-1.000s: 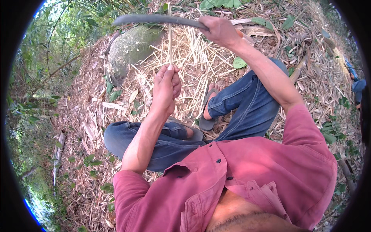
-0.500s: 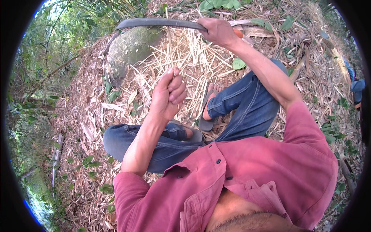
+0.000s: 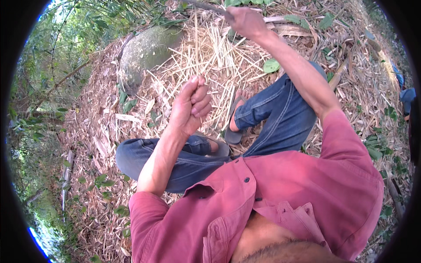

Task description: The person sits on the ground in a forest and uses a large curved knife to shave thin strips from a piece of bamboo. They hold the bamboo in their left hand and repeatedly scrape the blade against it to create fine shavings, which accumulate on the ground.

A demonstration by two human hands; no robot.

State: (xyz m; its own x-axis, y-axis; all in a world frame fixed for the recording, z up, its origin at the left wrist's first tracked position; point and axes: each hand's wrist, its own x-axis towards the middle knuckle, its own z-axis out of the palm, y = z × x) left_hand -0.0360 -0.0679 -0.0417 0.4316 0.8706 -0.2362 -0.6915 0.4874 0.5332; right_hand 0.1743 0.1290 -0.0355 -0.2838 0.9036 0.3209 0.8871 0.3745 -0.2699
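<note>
My left hand [image 3: 192, 104] is closed in front of my shins, pinching a thin bamboo strip [image 3: 197, 44] between thumb and fingers. The strip points away from me, up toward the top of the picture. At the far side, my right hand [image 3: 248, 23] grips a machete [image 3: 205, 6]. Its dark blade reaches leftward past the strip's far end and is partly cut off by the picture's top edge. Whether blade and strip touch I cannot tell. Beneath them lies a loose pile of pale bamboo slivers [image 3: 221, 59].
A large rounded stone [image 3: 151, 52] stands left of the pile. My bent legs in jeans [image 3: 280, 116] and sandalled feet [image 3: 234, 127] are close below my hands. Dry leaf litter covers the ground, with green undergrowth [image 3: 39, 101] at the left and a blue item [image 3: 407, 95] at far right.
My right hand has moved farther away and slightly up, and the machete blade has swung from lying across above the stone to the top edge. My left hand has hardly moved.
</note>
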